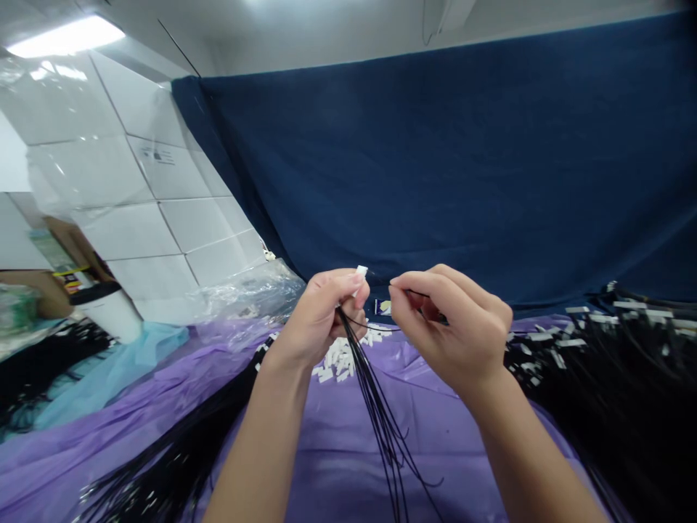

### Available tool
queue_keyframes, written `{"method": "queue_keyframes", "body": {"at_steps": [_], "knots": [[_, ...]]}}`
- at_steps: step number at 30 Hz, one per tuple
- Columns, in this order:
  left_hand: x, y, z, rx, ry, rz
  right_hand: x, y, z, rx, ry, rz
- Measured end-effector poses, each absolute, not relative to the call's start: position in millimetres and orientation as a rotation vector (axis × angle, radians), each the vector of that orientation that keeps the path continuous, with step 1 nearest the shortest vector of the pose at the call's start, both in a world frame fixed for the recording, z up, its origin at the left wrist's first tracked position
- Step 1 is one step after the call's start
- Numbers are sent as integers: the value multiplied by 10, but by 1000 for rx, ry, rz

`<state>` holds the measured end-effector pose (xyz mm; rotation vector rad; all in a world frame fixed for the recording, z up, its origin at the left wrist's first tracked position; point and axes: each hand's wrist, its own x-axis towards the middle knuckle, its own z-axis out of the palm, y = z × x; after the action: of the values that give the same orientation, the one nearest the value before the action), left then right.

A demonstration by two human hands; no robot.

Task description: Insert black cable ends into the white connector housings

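Observation:
My left hand [327, 309] is closed around a bundle of thin black wires [375, 407], which hangs down toward the purple sheet. Between its thumb and forefinger it pinches a small white connector housing [361, 272]. To the right, my right hand [457, 319] is pinched at thumb and forefinger on a single black wire [386, 329], which curves across from the bundle. The wire's tip at the fingertips is too small to make out clearly. Behind and below my left hand lies a pile of white connector housings [338, 357].
Purple sheeting [435, 428] covers the table. Black wires with white ends [604, 370] are heaped at the right, and more black wires [185, 436] lie at the left. Wrapped white boxes [109, 167] stand at the back left, beside a dark blue curtain [435, 167].

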<state>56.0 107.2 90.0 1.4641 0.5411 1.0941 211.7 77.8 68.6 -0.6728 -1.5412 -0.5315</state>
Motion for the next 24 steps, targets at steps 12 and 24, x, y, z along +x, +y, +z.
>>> {"method": "queue_keyframes", "body": {"at_steps": [12,24], "knots": [[661,1002,874,1539,559,1053,2067,767,651,-780,-1511,-482],[646,1014,904,1539,613,1038,2090,833,666,-839,-1543,-416]]}}
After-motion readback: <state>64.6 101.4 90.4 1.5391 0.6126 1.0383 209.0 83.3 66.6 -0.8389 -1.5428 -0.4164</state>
